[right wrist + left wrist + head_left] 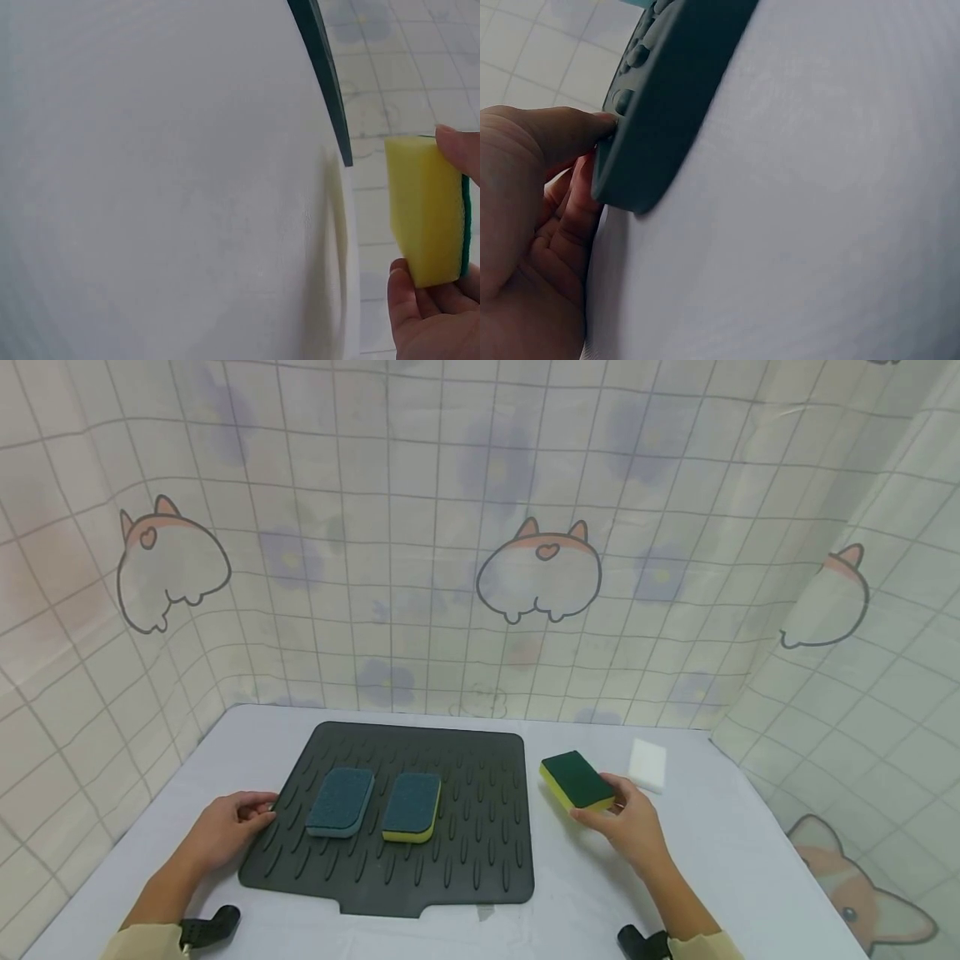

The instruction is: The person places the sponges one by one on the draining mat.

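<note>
A dark grey drying mat (pixel 480 827) with raised ridges lies on the white table. My left hand (pixel 225 828) pinches its left edge, the thumb on top at the rim in the left wrist view. Two scrub sponges lie side by side on the mat: a blue one (pixel 341 802) and a blue-topped yellow one (pixel 412 806). Right of the mat, my right hand (pixel 632 827) holds a green-and-yellow sponge (pixel 576 779) by its near end, green side up. The right wrist view shows that sponge's yellow foam (pixel 424 210) between thumb and fingers.
A white rectangular block (pixel 648 765) lies on the table (pixel 585 902) behind my right hand. Gridded cloth (pixel 420 568) with cartoon prints hangs round the back and both sides. The mat has a wide tab (pixel 378 906) at its near edge.
</note>
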A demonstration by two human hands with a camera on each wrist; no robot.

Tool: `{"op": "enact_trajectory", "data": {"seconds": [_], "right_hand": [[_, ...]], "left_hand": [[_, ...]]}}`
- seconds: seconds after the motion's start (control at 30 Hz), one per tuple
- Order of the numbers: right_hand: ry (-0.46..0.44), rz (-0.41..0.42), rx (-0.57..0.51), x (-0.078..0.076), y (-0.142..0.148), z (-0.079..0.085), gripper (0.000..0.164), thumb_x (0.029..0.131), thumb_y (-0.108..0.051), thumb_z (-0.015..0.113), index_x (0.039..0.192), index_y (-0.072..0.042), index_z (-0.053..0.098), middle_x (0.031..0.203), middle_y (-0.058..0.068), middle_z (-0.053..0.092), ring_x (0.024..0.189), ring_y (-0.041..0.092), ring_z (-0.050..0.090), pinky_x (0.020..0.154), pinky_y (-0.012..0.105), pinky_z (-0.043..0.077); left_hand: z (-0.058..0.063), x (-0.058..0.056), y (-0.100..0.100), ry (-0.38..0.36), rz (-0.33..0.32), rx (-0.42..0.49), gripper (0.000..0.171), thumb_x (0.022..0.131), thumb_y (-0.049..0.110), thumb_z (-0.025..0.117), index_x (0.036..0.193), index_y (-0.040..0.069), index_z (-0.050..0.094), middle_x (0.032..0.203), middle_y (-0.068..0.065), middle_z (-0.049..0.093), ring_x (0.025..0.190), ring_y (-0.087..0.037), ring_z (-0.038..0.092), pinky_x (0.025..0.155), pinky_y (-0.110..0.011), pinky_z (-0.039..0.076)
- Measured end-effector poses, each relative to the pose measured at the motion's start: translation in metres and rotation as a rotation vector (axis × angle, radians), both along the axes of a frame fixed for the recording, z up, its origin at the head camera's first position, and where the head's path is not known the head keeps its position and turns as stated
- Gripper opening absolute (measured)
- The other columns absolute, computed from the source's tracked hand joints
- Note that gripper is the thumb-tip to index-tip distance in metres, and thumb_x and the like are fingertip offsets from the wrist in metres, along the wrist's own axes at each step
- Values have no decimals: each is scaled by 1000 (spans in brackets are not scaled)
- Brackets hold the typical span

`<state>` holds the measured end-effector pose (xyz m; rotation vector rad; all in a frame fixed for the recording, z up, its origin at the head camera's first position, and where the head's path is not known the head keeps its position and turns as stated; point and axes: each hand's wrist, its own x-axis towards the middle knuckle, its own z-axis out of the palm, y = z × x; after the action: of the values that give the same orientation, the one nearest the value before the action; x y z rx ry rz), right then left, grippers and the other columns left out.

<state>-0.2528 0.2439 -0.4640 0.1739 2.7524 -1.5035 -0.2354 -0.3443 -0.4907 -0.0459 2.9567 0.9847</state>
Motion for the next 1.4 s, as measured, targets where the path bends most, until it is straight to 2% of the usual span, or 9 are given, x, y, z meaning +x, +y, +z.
{"op": "enact_trajectory", "data": {"seconds": [1.4], "right_hand": [[46, 50, -62, 9, -31, -1, 86, 78, -39, 90, 146, -6, 50, 141, 19, 61, 126, 38, 61, 101, 47, 54]], "left_hand": [[-2, -1, -2, 16, -16, -2, 39, 98, 16, 68, 130, -6, 64, 101, -8, 67, 87, -18, 57, 71, -30, 48]]}}
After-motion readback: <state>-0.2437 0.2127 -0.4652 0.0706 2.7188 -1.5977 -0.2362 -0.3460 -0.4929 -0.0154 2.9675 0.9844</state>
